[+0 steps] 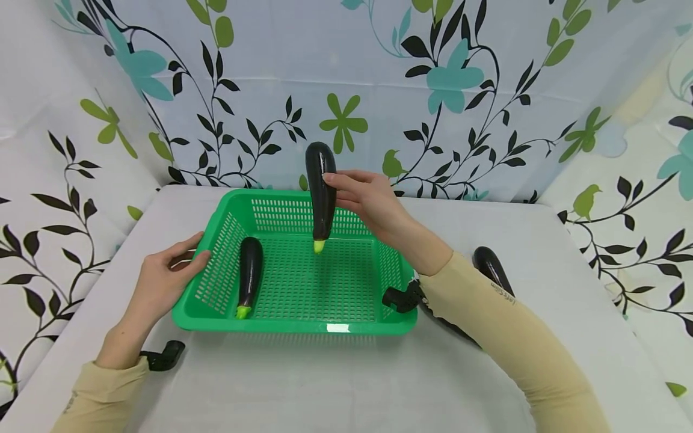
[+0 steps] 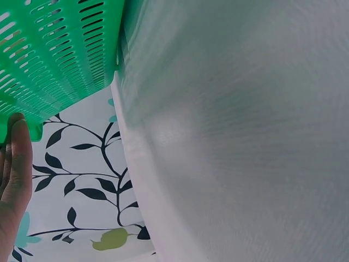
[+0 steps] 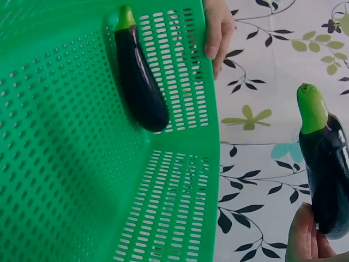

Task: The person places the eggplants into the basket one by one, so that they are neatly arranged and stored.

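Observation:
My right hand (image 1: 368,198) holds an eggplant (image 1: 320,192) over the green plastic basket (image 1: 295,325). The eggplant hangs with its green stem end down, and my fingertips grip its dark, glossy side. Inside the basket, a second eggplant (image 1: 250,273) lies along the left wall, as the right wrist view also shows. My left hand (image 1: 165,273) grips the basket's left rim, thumb at the edge and the other fingers partly hidden. In the left wrist view, fingers (image 2: 19,164) sit against the basket's outer side (image 2: 65,60).
On the white table (image 1: 281,385), right of the basket, lies another eggplant (image 1: 492,267). Another dark, long shape (image 1: 452,325) shows partly under my right forearm. A patterned curtain (image 1: 260,54) with leaves and flowers surrounds the table's back and sides.

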{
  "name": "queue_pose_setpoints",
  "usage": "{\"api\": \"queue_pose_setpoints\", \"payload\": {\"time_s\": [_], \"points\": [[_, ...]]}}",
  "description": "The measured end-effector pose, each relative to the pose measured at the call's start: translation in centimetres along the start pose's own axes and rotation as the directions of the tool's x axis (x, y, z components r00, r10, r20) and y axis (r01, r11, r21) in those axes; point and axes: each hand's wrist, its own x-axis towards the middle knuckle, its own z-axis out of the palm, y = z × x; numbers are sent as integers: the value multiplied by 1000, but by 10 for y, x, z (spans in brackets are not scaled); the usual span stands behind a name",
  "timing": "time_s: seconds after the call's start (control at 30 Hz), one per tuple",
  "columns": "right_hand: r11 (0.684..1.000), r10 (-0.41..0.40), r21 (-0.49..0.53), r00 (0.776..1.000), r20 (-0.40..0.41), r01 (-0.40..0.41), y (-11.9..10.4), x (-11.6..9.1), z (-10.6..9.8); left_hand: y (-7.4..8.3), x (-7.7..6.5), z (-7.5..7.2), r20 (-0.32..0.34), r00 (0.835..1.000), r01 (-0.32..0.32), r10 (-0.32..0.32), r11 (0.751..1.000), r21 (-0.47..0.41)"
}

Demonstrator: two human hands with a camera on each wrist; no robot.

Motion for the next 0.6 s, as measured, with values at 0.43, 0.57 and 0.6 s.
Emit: {"api": "queue_pose_setpoints", "payload": {"time_s": [0.43,0.57,0.6], "points": [[1000,-3,-16,1000,11,3,19,25,30,-1,0,0,-9,1000,-4,4,1000,-9],[1000,1,-28,1000,23,0,27,31,38,0,0,1,-14,1000,-7,7,1000,-2],[1000,3,-28,1000,24,-2,29,33,39,0,1,1,-14,1000,-7,7,1000,1]]}}
